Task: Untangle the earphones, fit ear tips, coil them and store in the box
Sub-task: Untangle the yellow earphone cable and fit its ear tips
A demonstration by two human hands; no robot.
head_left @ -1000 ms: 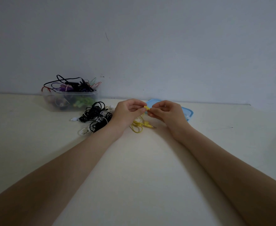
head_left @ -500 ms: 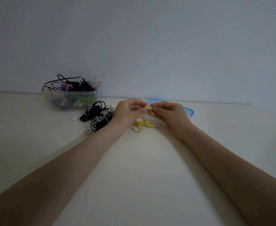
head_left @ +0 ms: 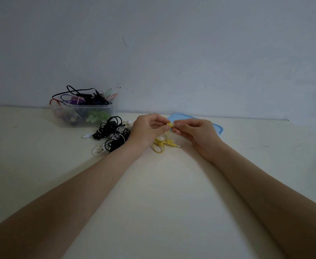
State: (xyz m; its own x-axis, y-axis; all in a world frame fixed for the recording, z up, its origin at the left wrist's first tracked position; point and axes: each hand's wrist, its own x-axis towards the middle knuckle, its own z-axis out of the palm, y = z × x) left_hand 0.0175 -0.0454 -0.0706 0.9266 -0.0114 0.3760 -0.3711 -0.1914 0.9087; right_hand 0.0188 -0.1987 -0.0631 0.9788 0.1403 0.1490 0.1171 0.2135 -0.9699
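My left hand [head_left: 147, 129] pinches a yellow earbud [head_left: 169, 125] a little above the table. My right hand [head_left: 196, 131] pinches a small white ear tip [head_left: 174, 125] right against that earbud. The yellow earphone cable [head_left: 161, 144] hangs down from the earbud and lies in loose loops on the table between my wrists, its plug pointing right. A clear plastic box [head_left: 82, 116] stuffed with coloured earphones stands at the back left by the wall.
A tangle of black and white earphones [head_left: 112, 136] lies left of my left hand. A blue lid [head_left: 217, 128] lies flat behind my right hand. The wall runs close behind everything. My forearms stretch over the cream table [head_left: 162, 202].
Both hands have stayed together at the yellow earbud, with only small finger shifts. The white ear tip now shows between my right fingertips.
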